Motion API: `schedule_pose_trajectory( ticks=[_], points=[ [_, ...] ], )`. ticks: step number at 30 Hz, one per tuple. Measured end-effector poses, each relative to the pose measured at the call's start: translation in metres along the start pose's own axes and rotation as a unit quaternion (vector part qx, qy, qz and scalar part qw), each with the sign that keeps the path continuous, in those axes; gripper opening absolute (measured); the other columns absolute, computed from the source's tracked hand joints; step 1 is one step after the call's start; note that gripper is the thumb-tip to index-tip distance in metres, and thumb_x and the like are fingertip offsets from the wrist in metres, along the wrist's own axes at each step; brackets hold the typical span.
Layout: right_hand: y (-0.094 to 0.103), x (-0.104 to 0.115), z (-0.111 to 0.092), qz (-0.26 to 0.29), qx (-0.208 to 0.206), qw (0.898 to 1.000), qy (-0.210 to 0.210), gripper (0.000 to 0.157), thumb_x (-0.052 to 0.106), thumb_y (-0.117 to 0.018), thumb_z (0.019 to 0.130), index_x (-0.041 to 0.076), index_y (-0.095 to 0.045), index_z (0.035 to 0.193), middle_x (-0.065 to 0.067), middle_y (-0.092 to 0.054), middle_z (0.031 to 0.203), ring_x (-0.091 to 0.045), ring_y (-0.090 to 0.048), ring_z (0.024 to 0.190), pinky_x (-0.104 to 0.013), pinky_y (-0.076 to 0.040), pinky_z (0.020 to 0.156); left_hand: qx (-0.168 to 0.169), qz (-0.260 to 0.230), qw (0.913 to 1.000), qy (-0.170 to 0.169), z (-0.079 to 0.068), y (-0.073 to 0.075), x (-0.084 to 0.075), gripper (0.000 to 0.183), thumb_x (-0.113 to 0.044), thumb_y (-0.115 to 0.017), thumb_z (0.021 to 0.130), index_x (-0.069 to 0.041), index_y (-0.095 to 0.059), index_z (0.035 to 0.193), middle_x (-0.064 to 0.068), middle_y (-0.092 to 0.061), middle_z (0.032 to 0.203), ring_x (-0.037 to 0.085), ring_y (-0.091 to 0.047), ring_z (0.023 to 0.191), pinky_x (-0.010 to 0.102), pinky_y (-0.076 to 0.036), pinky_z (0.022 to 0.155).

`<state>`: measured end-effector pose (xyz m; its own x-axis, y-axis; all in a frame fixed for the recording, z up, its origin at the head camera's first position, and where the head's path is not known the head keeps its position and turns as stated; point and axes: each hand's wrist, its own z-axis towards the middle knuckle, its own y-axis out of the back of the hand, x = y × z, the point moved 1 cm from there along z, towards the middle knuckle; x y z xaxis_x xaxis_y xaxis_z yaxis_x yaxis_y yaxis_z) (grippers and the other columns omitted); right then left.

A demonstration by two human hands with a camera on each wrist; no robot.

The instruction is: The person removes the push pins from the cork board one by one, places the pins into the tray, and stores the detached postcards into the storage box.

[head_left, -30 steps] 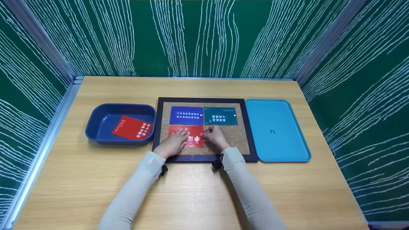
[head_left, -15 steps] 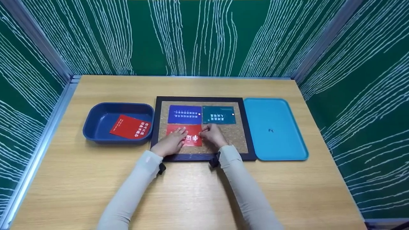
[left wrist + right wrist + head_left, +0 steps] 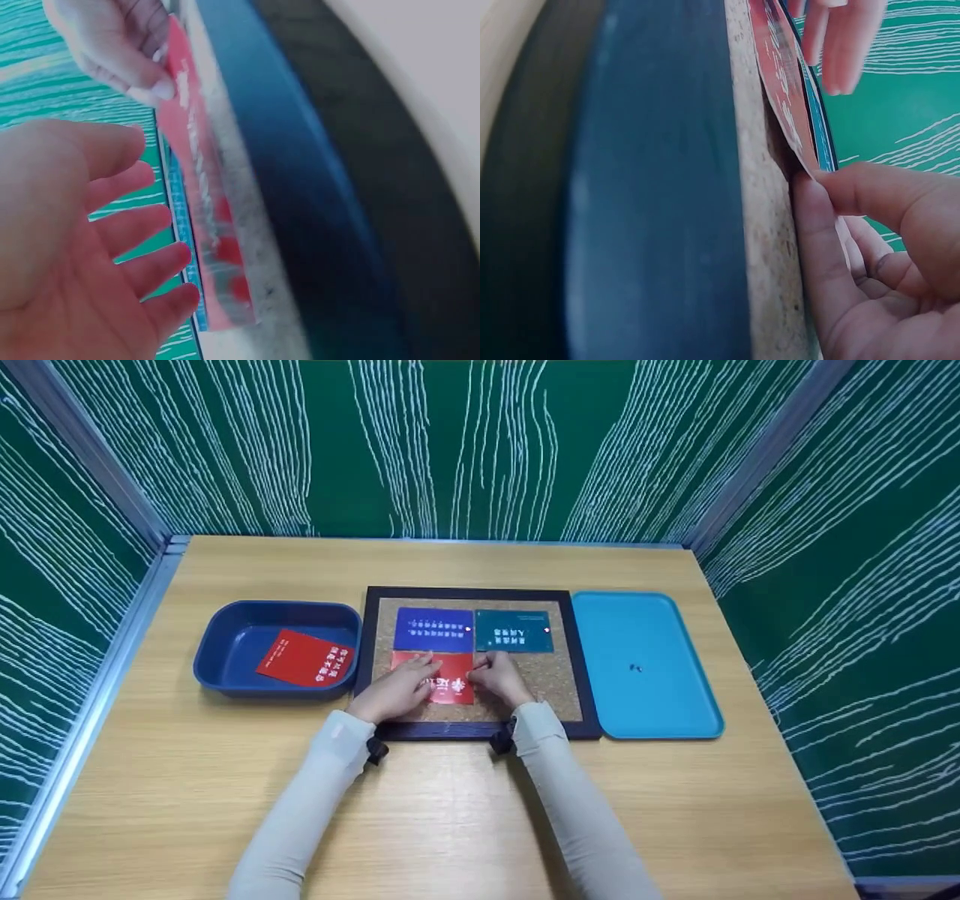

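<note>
A red card [image 3: 454, 691] with white characters lies over the cork board [image 3: 529, 682] below a purple-blue card [image 3: 435, 630]. The thumb and a finger of my right hand [image 3: 501, 678] pinch its right edge, which stands bent up off the cork in the right wrist view. Over the card's left part is my left hand [image 3: 391, 691], its fingers spread and apart from the card [image 3: 196, 142] in the left wrist view. A dark green card [image 3: 514, 631] is beside the purple-blue one. Each of these two has a small pale pin head near its right edge.
Left of the board stands a dark blue bin [image 3: 238, 656] with another red card [image 3: 306, 658] inside. To the right lies a light blue tray [image 3: 652, 634] with a few tiny dark pieces [image 3: 635, 668]. A dark frame [image 3: 450, 730] borders the cork. Green walls surround the table.
My left hand has lifted from the red card and shifted a little left and toward me. The right hand keeps its pinch on the card's right edge.
</note>
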<state>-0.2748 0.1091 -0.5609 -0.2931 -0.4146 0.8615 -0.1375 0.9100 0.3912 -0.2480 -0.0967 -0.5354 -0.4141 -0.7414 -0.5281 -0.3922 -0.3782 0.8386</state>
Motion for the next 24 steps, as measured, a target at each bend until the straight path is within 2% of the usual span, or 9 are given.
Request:
schedule_pose_trajectory(
  ticks=[6, 11, 18, 24],
  points=[
    [0.0, -0.001, 0.001, 0.014, 0.004, 1.0, -0.007, 0.009, -0.004, -0.066, 0.08, -0.001, -0.061, 0.086, -0.002, -0.056, 0.074, -0.01, -0.057, 0.062, -0.019, -0.053, 0.055, -0.031, -0.053, 0.9981, 0.01, -0.003, 0.016, 0.001, 0.051, -0.025, -0.049, 0.1, -0.011, -0.037, 0.148, 0.013, -0.028, 0.157, 0.034, -0.024, 0.146, 0.051, -0.021, 0.12],
    [0.001, -0.001, 0.001, 0.014, 0.003, 1.0, -0.015, 0.01, -0.004, -0.067, 0.08, -0.001, -0.061, 0.089, -0.003, -0.056, 0.077, -0.011, -0.057, 0.063, -0.02, -0.054, 0.056, -0.054, -0.075, 0.9957, 0.012, -0.009, 0.029, 0.008, 0.053, -0.024, -0.049, 0.1, -0.009, -0.035, 0.149, 0.013, -0.027, 0.158, 0.035, -0.023, 0.146, 0.051, -0.02, 0.12],
    [0.001, 0.0, 0.001, 0.011, 0.006, 1.0, -0.021, 0.013, -0.002, -0.068, 0.08, 0.001, -0.06, 0.09, -0.004, -0.056, 0.08, -0.012, -0.057, 0.066, -0.019, -0.052, 0.056, -0.1, -0.115, 0.9881, 0.022, -0.02, 0.049, 0.024, 0.054, -0.023, -0.05, 0.1, -0.013, -0.031, 0.151, 0.013, -0.03, 0.157, 0.032, -0.028, 0.145, 0.048, -0.023, 0.12],
    [0.003, -0.001, -0.001, 0.008, 0.013, 0.999, -0.036, 0.013, 0.002, -0.067, 0.082, 0.002, -0.059, 0.093, -0.006, -0.059, 0.084, -0.014, -0.059, 0.069, -0.021, -0.051, 0.055, -0.137, -0.129, 0.9814, 0.037, -0.035, 0.069, 0.041, 0.053, -0.026, -0.046, 0.102, -0.011, -0.031, 0.151, 0.011, -0.03, 0.157, 0.029, -0.027, 0.146, 0.045, -0.021, 0.121]
  ],
)
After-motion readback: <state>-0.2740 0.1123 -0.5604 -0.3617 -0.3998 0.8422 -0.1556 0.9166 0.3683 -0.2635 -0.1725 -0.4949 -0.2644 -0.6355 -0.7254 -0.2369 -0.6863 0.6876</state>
